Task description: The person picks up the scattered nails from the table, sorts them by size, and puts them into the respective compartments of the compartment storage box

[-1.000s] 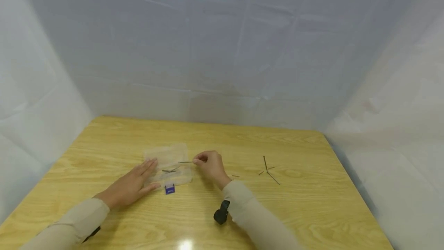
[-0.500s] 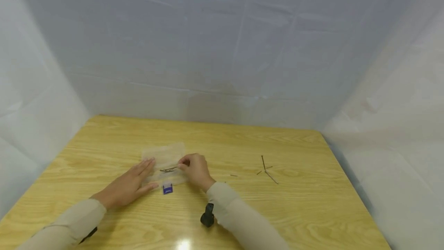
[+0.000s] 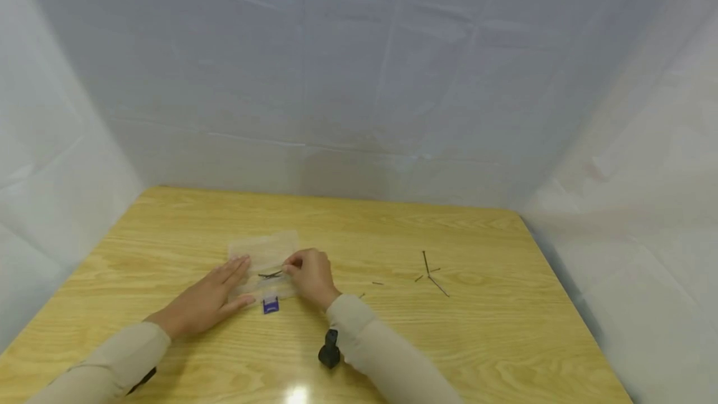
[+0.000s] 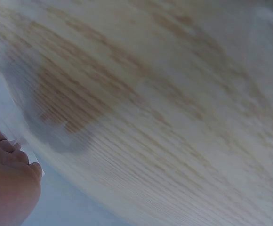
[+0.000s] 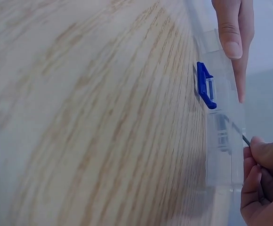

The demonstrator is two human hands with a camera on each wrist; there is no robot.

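Three pale, creased sheets (image 3: pixel 303 80) wall in the workspace, at the back and down both sides. Between them stands a wooden table (image 3: pixel 477 341) with streaky yellow grain; a lamp's glare whitens a spot near its front edge.

Over it reach two beige sleeves (image 3: pixel 392 354), a black device (image 3: pixel 330 354) hanging beneath the right cuff. The left hand (image 3: pixel 207 298) lies flat on the left part of a clear plastic box (image 3: pixel 263 248), its fingers straight and close together, the thumb set apart towards the front wall; presumably that steadies something light enough to slide. From the opposite end comes the right hand (image 3: pixel 310 276), thumb and fingertips pinching one slim dark rod (image 5: pixel 245 140) by its end, a grip that suits so thin a piece and leaves the rest of it extending into the box.

A blue latch (image 3: pixel 271 305) juts from the box's front, towards the person. More dark rods (image 3: pixel 269 275) lie crossed inside, nails or screws; at this size I can't say which. To the right, two long loose rods (image 3: pixel 439 287) meet on the wood, with two short ones (image 3: pixel 435 270) beside them, and two further short pieces (image 3: pixel 378 283) lie nearer the right hand.
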